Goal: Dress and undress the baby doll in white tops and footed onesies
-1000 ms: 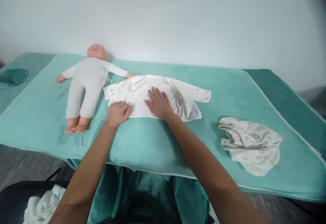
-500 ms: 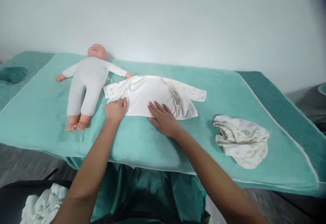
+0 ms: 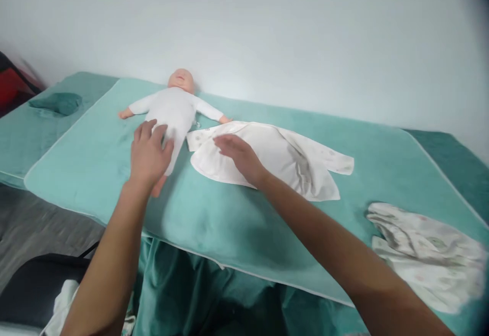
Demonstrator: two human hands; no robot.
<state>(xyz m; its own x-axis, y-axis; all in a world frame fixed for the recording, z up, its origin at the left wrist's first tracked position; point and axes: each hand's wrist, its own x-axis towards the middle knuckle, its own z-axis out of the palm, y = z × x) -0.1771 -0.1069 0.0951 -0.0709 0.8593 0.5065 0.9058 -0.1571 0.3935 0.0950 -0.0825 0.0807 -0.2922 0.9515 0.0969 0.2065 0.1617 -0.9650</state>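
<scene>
Nearest the viewer, below and outside the left hand, a black chair [image 3: 42, 287] bears a crumpled white cloth [image 3: 63, 305]. Beyond the right hand's outer side, and nearer than it, a printed garment [image 3: 428, 252] lies bunched on the teal-covered bed [image 3: 229, 219]. The left hand [image 3: 151, 152], fingers parted and slightly bent, is empty; it is over the doll's legs, partly hiding them, and contact cannot be told. The right hand [image 3: 242, 158], fingers extended and close together, grasps nothing; it is over the white shirt [image 3: 267, 145], touching or just above it, which cannot be told. The shirt lies spread beneath and beyond this hand, one sleeve toward the doll, the other outward. Beyond the left hand, the doll [image 3: 171, 104] lies face up, arms outstretched, one hand just beside the shirt's upper edge. Behind both hands, farthest away, rises a pale wall [image 3: 267, 35].
</scene>
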